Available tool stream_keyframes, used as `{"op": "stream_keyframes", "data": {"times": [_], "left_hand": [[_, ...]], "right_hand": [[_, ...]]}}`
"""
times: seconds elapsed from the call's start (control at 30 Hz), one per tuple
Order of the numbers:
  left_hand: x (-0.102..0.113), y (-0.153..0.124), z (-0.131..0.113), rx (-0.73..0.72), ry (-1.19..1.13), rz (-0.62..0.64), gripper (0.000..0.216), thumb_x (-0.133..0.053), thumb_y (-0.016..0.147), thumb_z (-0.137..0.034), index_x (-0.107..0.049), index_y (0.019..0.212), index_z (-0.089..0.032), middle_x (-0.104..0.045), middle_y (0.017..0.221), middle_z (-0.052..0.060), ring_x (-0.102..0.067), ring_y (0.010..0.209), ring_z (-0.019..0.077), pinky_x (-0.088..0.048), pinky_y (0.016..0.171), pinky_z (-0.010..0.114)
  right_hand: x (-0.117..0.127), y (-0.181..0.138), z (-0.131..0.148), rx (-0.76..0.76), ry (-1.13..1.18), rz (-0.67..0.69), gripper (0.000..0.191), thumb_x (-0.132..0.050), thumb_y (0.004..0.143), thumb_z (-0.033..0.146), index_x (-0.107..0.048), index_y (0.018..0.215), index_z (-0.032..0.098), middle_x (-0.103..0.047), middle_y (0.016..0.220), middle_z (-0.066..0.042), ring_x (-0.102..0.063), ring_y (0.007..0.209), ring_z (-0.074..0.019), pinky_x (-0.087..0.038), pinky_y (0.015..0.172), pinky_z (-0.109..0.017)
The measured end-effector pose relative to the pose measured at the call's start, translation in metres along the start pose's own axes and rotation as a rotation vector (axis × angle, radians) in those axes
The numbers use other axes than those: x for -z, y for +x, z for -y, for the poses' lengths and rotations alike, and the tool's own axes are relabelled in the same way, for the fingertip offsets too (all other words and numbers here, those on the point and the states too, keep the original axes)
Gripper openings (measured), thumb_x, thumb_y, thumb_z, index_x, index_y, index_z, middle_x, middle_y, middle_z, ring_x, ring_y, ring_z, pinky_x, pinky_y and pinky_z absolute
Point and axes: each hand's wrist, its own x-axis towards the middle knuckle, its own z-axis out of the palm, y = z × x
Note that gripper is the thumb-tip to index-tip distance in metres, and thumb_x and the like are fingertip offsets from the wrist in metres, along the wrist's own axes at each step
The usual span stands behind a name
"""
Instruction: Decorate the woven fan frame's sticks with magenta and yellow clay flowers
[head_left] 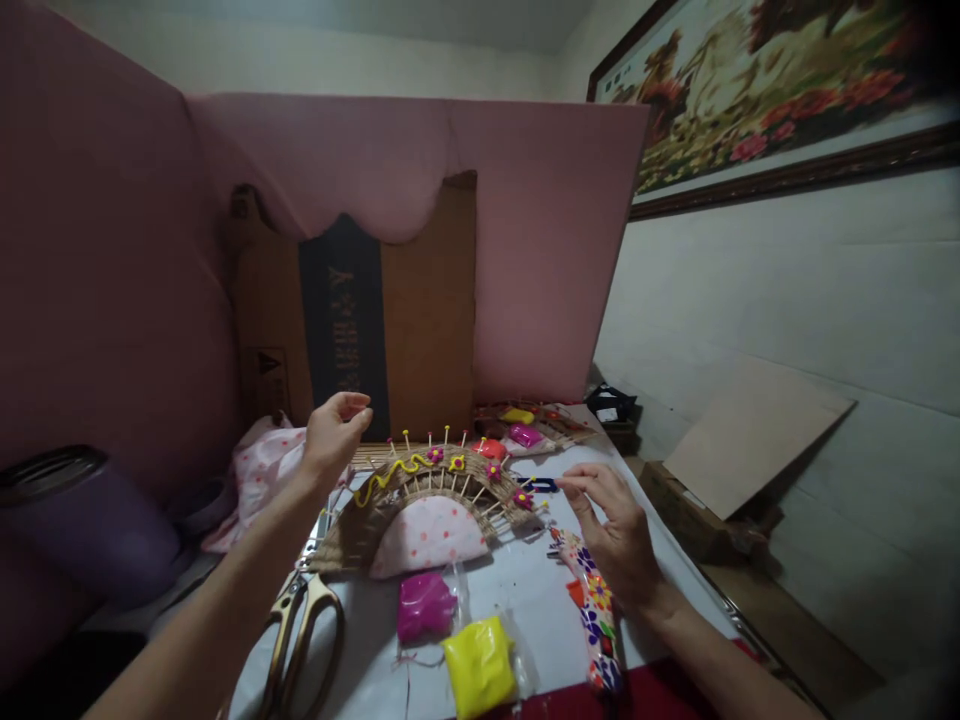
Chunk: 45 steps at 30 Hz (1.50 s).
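Note:
A half-round woven fan-shaped craft piece point(349, 532) stands in the middle of the table, with short sticks tipped in coloured beads, small clay flowers and a wavy yellow clay strand point(384, 478) along its arch. White fabric with red dots point(429, 535) fills its inner half-circle. My left hand point(337, 437) hovers above the piece's left end, fingertips pinched together; whatever they hold is too small to see. At the right end, my right hand point(613, 525) is closed in a pinch beside a dark blue object point(538, 485); I cannot tell whether it touches it.
Gold-handled scissors point(296, 640) lie at front left. Packets of purple clay point(425, 607) and yellow clay point(480, 665) rest in front of the piece. A flower-patterned tool point(598, 610) lies under my right forearm's side. Behind stand a cardboard box point(427, 320) and pink board point(540, 250).

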Motion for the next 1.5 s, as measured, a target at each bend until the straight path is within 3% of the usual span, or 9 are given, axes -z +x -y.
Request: {"op": "stream_keyframes", "data": {"times": [0.13, 0.4, 0.67, 0.97, 1.13, 1.33, 1.5], "left_hand": [[0.017, -0.021, 0.008, 0.033, 0.051, -0.014, 0.039, -0.051, 0.066, -0.044, -0.062, 0.085, -0.013, -0.066, 0.077, 0.006, -0.061, 0.074, 0.0205, -0.047, 0.066, 0.029], [0.034, -0.076, 0.048, 0.097, 0.196, -0.031, 0.031, -0.046, 0.073, -0.043, -0.06, 0.082, -0.018, -0.067, 0.082, 0.008, -0.061, 0.083, 0.0269, -0.045, 0.076, 0.036], [0.032, -0.084, 0.074, 0.142, 0.073, 0.062, 0.031, -0.052, 0.066, -0.039, -0.061, 0.084, -0.015, -0.069, 0.089, 0.012, -0.063, 0.087, 0.0276, -0.047, 0.078, 0.037], [0.031, -0.093, 0.055, 0.239, -0.178, 0.08, 0.041, -0.061, 0.049, -0.023, -0.062, 0.088, -0.013, -0.063, 0.067, 0.001, -0.057, 0.054, 0.0151, -0.044, 0.049, 0.026], [0.033, -0.092, 0.044, 0.301, -0.266, 0.118, 0.038, -0.061, 0.046, -0.02, -0.062, 0.083, -0.013, -0.064, 0.064, 0.0, -0.059, 0.057, 0.0157, -0.043, 0.05, 0.025], [0.03, -0.092, 0.049, 0.344, -0.215, 0.173, 0.035, -0.064, 0.047, -0.027, -0.064, 0.079, -0.013, -0.065, 0.061, 0.001, -0.058, 0.054, 0.0172, -0.043, 0.047, 0.026], [0.027, -0.093, 0.053, 0.264, -0.078, 0.182, 0.034, -0.063, 0.055, -0.037, -0.067, 0.08, -0.015, -0.068, 0.068, 0.003, -0.061, 0.063, 0.0205, -0.043, 0.056, 0.028]], "right_hand": [[-0.002, -0.008, 0.0, 0.069, -0.067, 0.037, 0.02, -0.047, 0.089, 0.024, -0.062, 0.077, 0.018, -0.058, 0.083, -0.007, -0.052, 0.082, -0.0212, -0.043, 0.074, -0.037], [-0.007, -0.012, -0.007, 0.105, -0.121, 0.047, 0.023, -0.046, 0.09, 0.026, -0.062, 0.076, 0.017, -0.058, 0.082, -0.007, -0.052, 0.081, -0.0211, -0.042, 0.074, -0.036], [-0.009, -0.015, -0.014, 0.122, -0.141, 0.05, 0.023, -0.045, 0.09, 0.027, -0.061, 0.076, 0.018, -0.058, 0.082, -0.007, -0.052, 0.081, -0.0212, -0.043, 0.073, -0.036], [-0.01, -0.017, -0.017, 0.142, -0.129, 0.088, 0.02, -0.047, 0.089, 0.027, -0.062, 0.077, 0.02, -0.058, 0.085, -0.007, -0.053, 0.083, -0.0221, -0.044, 0.074, -0.037], [-0.008, -0.016, -0.017, 0.152, -0.115, 0.067, 0.018, -0.05, 0.087, 0.028, -0.063, 0.078, 0.019, -0.058, 0.086, -0.008, -0.054, 0.083, -0.0225, -0.045, 0.075, -0.039], [-0.006, -0.014, -0.015, 0.127, -0.105, 0.088, 0.02, -0.05, 0.087, 0.03, -0.064, 0.079, 0.019, -0.058, 0.086, -0.008, -0.054, 0.084, -0.0229, -0.045, 0.074, -0.038], [-0.005, -0.014, -0.011, 0.113, -0.096, 0.105, 0.02, -0.048, 0.088, 0.026, -0.064, 0.078, 0.017, -0.057, 0.086, -0.008, -0.053, 0.086, -0.0229, -0.044, 0.074, -0.038]]}}
